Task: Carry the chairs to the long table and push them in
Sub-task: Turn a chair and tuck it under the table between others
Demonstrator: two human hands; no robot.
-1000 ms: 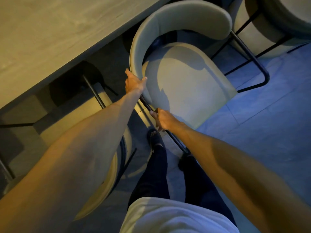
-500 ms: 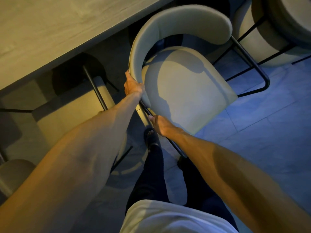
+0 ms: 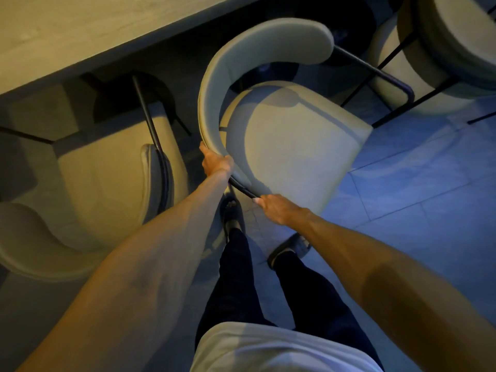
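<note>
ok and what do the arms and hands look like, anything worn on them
Both forearms are bare, with no sleeves in view. The left hand and right hand wear no gloves, and no watch or bracelet shows at either wrist. Lower down are a white shirt hem, dark trousers and open sandals.

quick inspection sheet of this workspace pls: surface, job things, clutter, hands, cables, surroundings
surface: long table, pale wood-grain top, its edge running across the upper left.
job's things: held chair, pale padding on a dark metal frame, backrest towards the table, not yet pushed in; second chair to its left by the table edge.
clutter: nothing seen.
hands: left hand grips the end of the held chair's backrest; right hand grips its frame tube beside the seat.
cables: nothing seen.
surroundings: tiled floor; another chair at the upper right; dim light.
</note>
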